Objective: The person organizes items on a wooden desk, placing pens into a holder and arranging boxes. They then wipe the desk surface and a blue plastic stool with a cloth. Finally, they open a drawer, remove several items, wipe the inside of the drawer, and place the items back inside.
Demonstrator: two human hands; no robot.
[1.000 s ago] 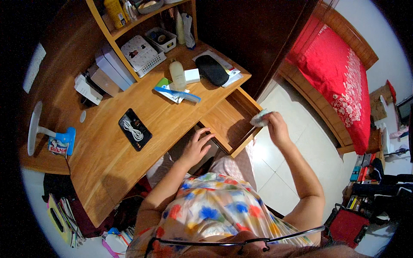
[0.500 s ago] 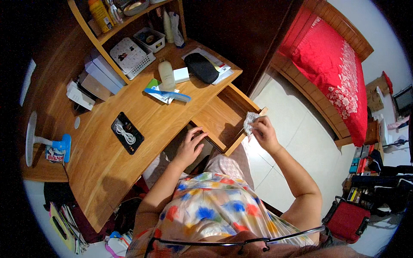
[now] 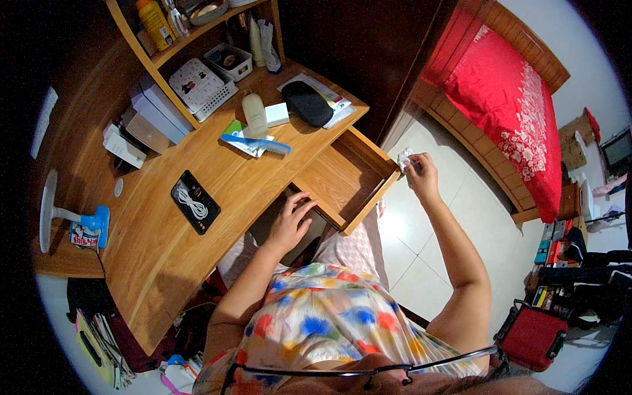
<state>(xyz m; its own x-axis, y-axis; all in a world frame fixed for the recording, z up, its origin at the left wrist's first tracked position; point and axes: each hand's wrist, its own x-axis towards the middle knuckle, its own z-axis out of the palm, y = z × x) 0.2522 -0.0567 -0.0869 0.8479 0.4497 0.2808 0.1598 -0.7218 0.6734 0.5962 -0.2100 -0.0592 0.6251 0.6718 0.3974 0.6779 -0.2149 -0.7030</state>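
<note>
My right hand (image 3: pixel 421 176) is raised beside the outer corner of an open wooden drawer (image 3: pixel 342 176) and pinches a small crumpled white piece of paper (image 3: pixel 404 158). The drawer looks bare inside. My left hand (image 3: pixel 291 220) rests with spread fingers on the desk's front edge, just left of the drawer, and holds nothing. The wooden desk (image 3: pixel 164 230) stretches to my left.
On the desk lie a black phone with a white cable (image 3: pixel 195 202), a blue comb (image 3: pixel 255 143), a pale bottle (image 3: pixel 254 114), a black pouch (image 3: pixel 307 103) and a small desk fan (image 3: pixel 66 217). Shelves with boxes stand behind. A red-covered bed (image 3: pixel 520 99) is at the right.
My right hand with the white paper moved in toward the drawer's corner, then lifted a little outward. My left hand stayed at the desk's edge.
</note>
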